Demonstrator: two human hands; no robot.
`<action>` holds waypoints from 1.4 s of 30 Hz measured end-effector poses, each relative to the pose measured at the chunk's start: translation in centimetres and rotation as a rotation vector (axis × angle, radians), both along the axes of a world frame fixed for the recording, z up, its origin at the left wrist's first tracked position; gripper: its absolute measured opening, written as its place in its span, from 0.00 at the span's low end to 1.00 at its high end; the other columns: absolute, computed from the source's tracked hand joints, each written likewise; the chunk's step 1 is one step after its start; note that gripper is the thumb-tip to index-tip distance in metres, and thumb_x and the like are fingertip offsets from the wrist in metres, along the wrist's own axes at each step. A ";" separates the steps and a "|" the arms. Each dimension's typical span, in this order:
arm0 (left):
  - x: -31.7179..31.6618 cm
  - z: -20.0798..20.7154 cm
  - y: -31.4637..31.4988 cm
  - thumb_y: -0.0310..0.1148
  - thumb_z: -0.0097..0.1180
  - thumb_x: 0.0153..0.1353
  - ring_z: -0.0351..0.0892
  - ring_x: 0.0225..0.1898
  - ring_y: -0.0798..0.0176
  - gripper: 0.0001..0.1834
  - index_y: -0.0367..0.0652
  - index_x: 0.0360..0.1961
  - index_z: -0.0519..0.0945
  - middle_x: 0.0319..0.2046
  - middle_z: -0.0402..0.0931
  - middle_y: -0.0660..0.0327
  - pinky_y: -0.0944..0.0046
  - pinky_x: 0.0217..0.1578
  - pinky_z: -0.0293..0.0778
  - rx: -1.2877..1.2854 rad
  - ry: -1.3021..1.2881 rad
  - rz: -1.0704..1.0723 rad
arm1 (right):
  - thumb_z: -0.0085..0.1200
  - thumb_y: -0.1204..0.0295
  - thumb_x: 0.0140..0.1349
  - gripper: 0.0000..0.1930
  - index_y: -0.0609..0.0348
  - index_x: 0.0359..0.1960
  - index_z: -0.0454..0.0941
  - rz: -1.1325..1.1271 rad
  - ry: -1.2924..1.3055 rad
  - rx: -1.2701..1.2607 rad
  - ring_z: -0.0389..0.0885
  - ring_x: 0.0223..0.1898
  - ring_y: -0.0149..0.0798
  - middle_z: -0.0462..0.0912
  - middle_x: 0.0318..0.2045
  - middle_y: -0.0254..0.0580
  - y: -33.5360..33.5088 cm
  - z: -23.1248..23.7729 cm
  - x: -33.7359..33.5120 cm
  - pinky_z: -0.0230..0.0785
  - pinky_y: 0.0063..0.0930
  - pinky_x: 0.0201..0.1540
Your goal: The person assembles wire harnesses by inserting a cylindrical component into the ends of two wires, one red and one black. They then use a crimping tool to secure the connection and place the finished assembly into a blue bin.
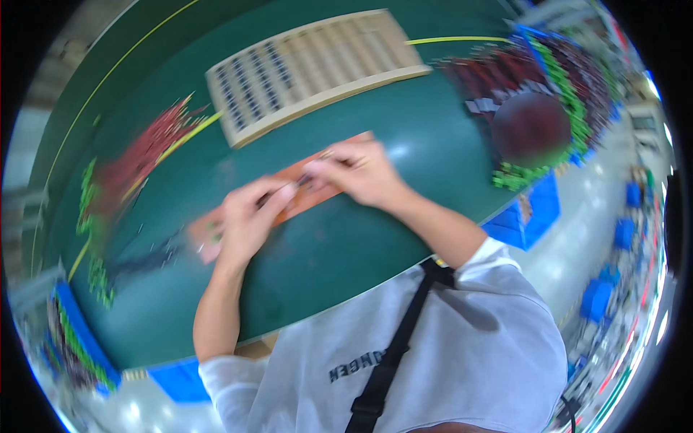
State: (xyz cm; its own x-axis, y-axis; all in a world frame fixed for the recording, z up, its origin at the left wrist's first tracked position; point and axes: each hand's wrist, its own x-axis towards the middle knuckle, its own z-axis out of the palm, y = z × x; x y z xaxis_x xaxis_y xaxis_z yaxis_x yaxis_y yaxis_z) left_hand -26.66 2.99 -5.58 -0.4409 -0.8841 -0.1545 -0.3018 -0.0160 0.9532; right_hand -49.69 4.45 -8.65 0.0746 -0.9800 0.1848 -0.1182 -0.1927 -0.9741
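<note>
Both hands meet over a long orange strip-like board (309, 200) that lies slantwise on the green table. My left hand (245, 216) is closed, its thumb and fingers pinched together over the middle of the board. Close beside it, my right hand (361, 173) is also closed in a pinch. Between the fingertips shows a small dark piece (303, 180), too small and blurred to name. Which hand holds it, or whether both do, I cannot make out. Near the board's left end there is a small green spot.
Beyond the board lies a pale slotted tray (332, 61), its left columns filled with small dark pieces. Red wires (148, 148) with green ends (90, 209) lie at left, beside black wires (148, 256). More dark red wires (498, 76) and green connectors (563, 79) lie right, near a blue bin (541, 202).
</note>
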 end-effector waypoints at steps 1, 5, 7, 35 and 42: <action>0.3 -0.2 0.1 0.34 0.62 0.71 0.75 0.30 0.74 0.10 0.37 0.40 0.88 0.28 0.81 0.66 0.69 0.33 0.70 -0.036 -0.035 -0.005 | 0.63 0.69 0.69 0.10 0.61 0.31 0.88 0.058 0.045 0.030 0.86 0.27 0.24 0.89 0.24 0.35 0.1 0.4 -0.3 0.79 0.22 0.32; -0.7 -1.9 0.5 0.32 0.62 0.70 0.67 0.21 0.79 0.09 0.36 0.37 0.85 0.23 0.76 0.69 0.73 0.22 0.59 -0.137 0.019 0.030 | 0.64 0.55 0.62 0.18 0.52 0.20 0.81 -0.148 0.368 -0.207 0.78 0.22 0.39 0.81 0.18 0.38 0.9 -0.3 -0.8 0.67 0.37 0.34; -0.9 -2.7 0.6 0.32 0.62 0.70 0.69 0.23 0.78 0.09 0.35 0.38 0.84 0.24 0.77 0.69 0.74 0.24 0.62 -0.150 0.030 0.047 | 0.63 0.58 0.64 0.17 0.55 0.23 0.81 -0.173 0.386 -0.279 0.81 0.25 0.41 0.83 0.22 0.39 1.4 0.0 -0.8 0.67 0.39 0.36; 5.8 2.4 3.2 0.19 0.62 0.64 0.77 0.32 0.69 0.08 0.27 0.43 0.86 0.35 0.80 0.57 0.68 0.33 0.74 -0.359 -0.253 -0.220 | 0.64 0.67 0.66 0.13 0.63 0.27 0.79 -0.059 0.262 -0.270 0.82 0.27 0.44 0.82 0.23 0.45 1.1 -1.2 -0.6 0.71 0.39 0.29; 4.4 2.1 3.9 0.20 0.54 0.66 0.79 0.34 0.58 0.08 0.31 0.45 0.80 0.35 0.78 0.55 0.61 0.39 0.75 -0.348 -0.303 -0.011 | 0.65 0.67 0.66 0.15 0.62 0.25 0.77 -0.059 0.253 -0.342 0.78 0.26 0.42 0.78 0.20 0.42 1.0 -1.5 -0.8 0.67 0.39 0.27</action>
State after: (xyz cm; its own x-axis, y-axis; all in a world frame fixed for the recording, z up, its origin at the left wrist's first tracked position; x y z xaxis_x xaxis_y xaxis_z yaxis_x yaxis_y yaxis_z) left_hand -22.23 6.93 -3.49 -0.4314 -0.9017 0.0273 -0.5664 0.2942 0.7698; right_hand -50.50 5.41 -10.15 0.1053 -0.8695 0.4825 -0.3660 -0.4851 -0.7942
